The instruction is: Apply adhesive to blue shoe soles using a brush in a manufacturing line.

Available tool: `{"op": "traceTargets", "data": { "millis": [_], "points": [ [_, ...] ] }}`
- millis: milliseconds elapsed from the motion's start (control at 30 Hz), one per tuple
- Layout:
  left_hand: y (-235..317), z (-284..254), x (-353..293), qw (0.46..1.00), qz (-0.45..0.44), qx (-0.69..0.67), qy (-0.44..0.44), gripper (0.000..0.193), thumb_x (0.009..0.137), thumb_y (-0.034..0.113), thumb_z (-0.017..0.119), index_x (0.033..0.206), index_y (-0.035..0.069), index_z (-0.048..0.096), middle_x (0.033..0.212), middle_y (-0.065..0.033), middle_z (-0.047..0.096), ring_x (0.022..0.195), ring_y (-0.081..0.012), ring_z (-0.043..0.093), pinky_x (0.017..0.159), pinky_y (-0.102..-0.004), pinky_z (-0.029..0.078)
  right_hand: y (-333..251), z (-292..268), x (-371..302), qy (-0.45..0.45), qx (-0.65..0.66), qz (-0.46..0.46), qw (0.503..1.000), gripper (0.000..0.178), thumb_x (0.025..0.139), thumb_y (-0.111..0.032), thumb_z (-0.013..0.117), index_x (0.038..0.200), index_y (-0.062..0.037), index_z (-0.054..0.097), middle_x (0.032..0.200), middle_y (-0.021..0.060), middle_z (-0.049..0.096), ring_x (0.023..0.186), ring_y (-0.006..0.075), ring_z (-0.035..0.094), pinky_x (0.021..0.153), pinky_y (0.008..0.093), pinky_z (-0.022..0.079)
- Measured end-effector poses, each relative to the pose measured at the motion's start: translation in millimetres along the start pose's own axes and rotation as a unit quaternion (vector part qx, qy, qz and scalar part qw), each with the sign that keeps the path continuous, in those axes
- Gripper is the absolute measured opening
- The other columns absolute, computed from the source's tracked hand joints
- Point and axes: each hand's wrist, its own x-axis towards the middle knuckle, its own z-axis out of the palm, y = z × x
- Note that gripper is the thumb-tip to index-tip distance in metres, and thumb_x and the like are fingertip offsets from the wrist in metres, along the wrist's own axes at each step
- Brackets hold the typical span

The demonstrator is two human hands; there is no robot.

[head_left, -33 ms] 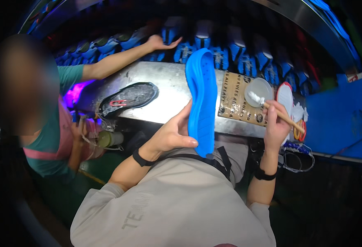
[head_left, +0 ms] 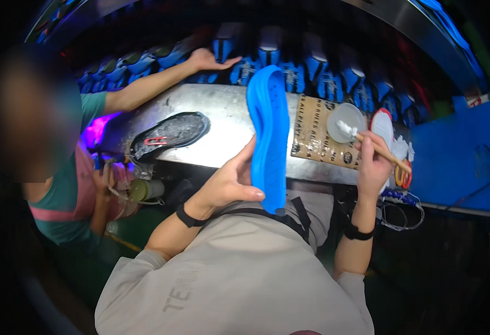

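My left hand [head_left: 235, 181] is closed round the edge of a blue shoe sole [head_left: 270, 139], thumb on the near side. The sole stands nearly upright in the view, its hollow inner face turned right. Between the fingers of my right hand [head_left: 374, 164] is a brush [head_left: 387, 154] with a wooden handle. Its white, coated bristles lie inside a pale round bowl [head_left: 347, 114]. Under the bowl is a piece of printed brown cardboard [head_left: 312, 125]. Farther left on the metal table [head_left: 228, 120] rests a dark sole-shaped piece [head_left: 172, 134] with a red clip-like item on it.
Beside the bowl are a white sole with a red rim [head_left: 382, 127], crumpled white scraps [head_left: 402, 148] and orange-handled scissors [head_left: 404, 174]. Blue-and-dark shoes [head_left: 268, 53] line the far side. At left, a co-worker's arm [head_left: 150, 84] reaches toward them. A blue panel [head_left: 451, 159] stands at right.
The view has shifted slightly, so the table and shoes sit a little farther left. My right hand and the brush handle have risen slightly, the bristles still in the bowl.
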Motion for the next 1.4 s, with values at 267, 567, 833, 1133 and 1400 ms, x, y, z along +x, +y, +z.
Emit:
{"op": "traceTargets", "data": {
  "millis": [267, 567, 833, 1133, 1400],
  "points": [
    [-1.6, 4.1, -0.9, 0.998, -0.03, -0.054, 0.029, 0.114, 0.072, 0.011, 0.08, 0.158, 0.0, 0.007, 0.159, -0.0118, 0.027, 0.144, -0.0215, 0.031, 0.117, -0.0365, 0.027, 23.5, -17.4, 37.4, -0.003, -0.227, 0.001, 0.974, 0.016, 0.091, -0.015, 0.065, 0.095, -0.0004, 0.07, 0.069, 0.0039, 0.063, 0.062, 0.0085, 0.054, 0.059, 0.0264, 0.043],
    [-0.1, -1.4, -1.3, 0.998, -0.022, -0.061, 0.025, 0.111, 0.074, 0.012, 0.078, 0.158, -0.001, 0.008, 0.158, -0.013, 0.028, 0.144, -0.0223, 0.031, 0.118, -0.0366, 0.025, 23.0, -13.1, 30.4, 0.018, -0.203, -0.028, 0.979, 0.016, 0.091, -0.014, 0.065, 0.097, 0.0, 0.07, 0.069, 0.0041, 0.061, 0.062, 0.0081, 0.052, 0.059, 0.026, 0.043],
    [7.1, -4.4, -3.5, 0.999, -0.008, -0.037, 0.02, 0.113, 0.074, 0.012, 0.078, 0.158, -0.001, 0.004, 0.158, -0.0149, 0.026, 0.145, -0.0232, 0.028, 0.118, -0.0363, 0.023, -11.0, 15.6, -1.8, -0.038, -0.013, 0.001, 0.999, 0.015, 0.095, -0.008, 0.061, 0.103, 0.0012, 0.069, 0.089, 0.0045, 0.066, 0.076, 0.0085, 0.059, 0.068, 0.0211, 0.045],
    [12.6, 0.3, -1.2, 1.0, -0.005, -0.029, -0.009, 0.114, 0.074, 0.001, 0.078, 0.158, 0.0, 0.002, 0.158, -0.0133, 0.027, 0.144, -0.0216, 0.029, 0.115, -0.0358, 0.03, -38.5, 55.5, -15.9, -0.132, 0.057, -0.058, 0.988, 0.016, 0.091, -0.004, 0.063, 0.103, 0.0029, 0.07, 0.092, 0.0082, 0.069, 0.08, 0.0122, 0.065, 0.072, 0.0252, 0.05],
    [15.9, 2.0, -3.7, 0.999, -0.006, -0.037, 0.009, 0.116, 0.073, 0.008, 0.082, 0.158, 0.001, 0.004, 0.153, -0.0133, 0.032, 0.138, -0.0224, 0.039, 0.113, -0.037, 0.035, -42.0, 53.0, -27.1, -0.163, -0.008, -0.076, 0.984, 0.013, 0.087, -0.003, 0.064, 0.096, 0.0003, 0.072, 0.085, 0.0095, 0.07, 0.077, 0.0158, 0.066, 0.072, 0.0276, 0.051]
  ]
}}
